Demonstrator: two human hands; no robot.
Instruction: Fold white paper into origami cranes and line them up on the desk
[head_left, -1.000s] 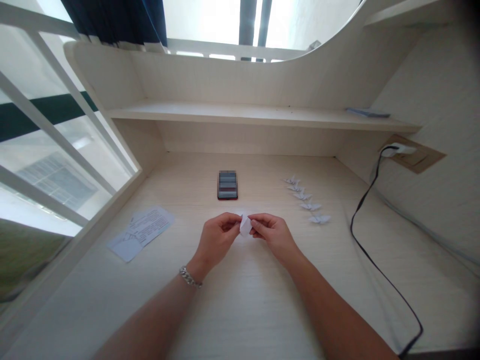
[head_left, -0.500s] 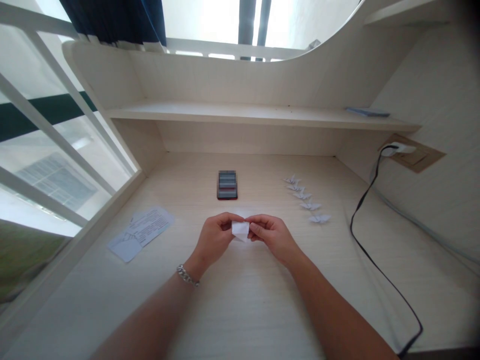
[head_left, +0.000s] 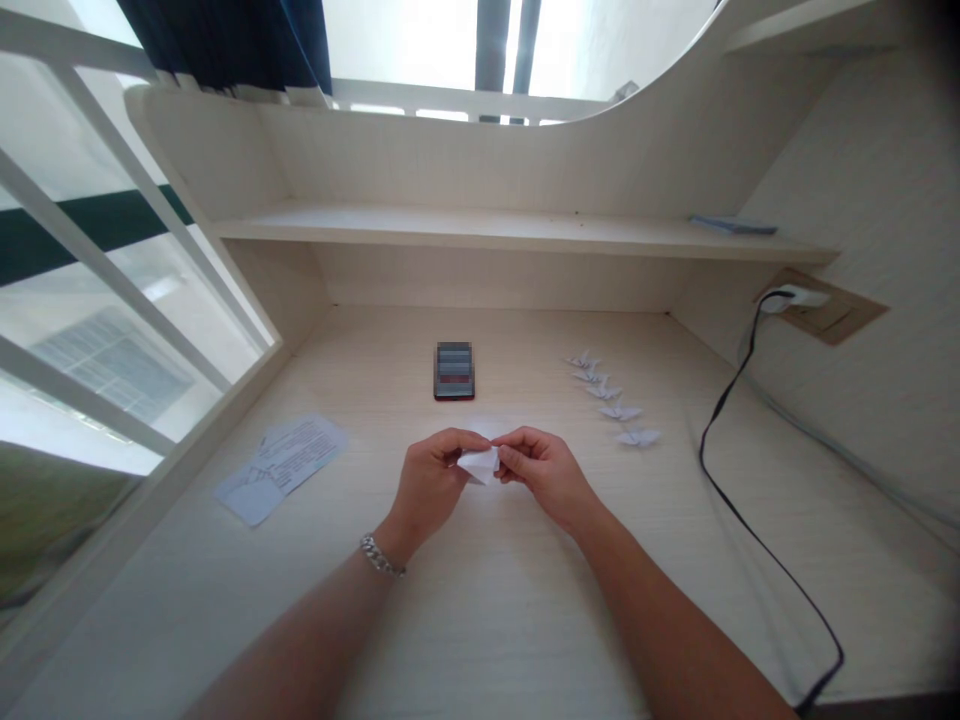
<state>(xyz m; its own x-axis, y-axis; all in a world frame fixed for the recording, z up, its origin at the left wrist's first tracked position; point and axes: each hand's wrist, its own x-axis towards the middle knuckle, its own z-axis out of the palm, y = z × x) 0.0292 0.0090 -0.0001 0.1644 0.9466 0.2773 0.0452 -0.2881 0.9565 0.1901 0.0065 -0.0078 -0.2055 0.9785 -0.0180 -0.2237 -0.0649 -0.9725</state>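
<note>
A small folded piece of white paper is held just above the desk, between my two hands. My left hand pinches its left side and upper edge, with the fingertips partly hidden behind it. At the right side, my right hand grips the paper between thumb and forefinger. The index fingers of both hands almost meet at the top of the paper. To the right, several small folded paper cranes sit in a slanting row on the desk.
A phone lies beyond my hands. Printed paper sheets rest at the left. A black cable runs from the wall socket down the right side. A shelf spans the back, and white rails border the left.
The lower flap of the folded paper has shifted from a squarish shape to a pointed one toward the left. My left wrist has turned slightly; my right hand is nearly still.
</note>
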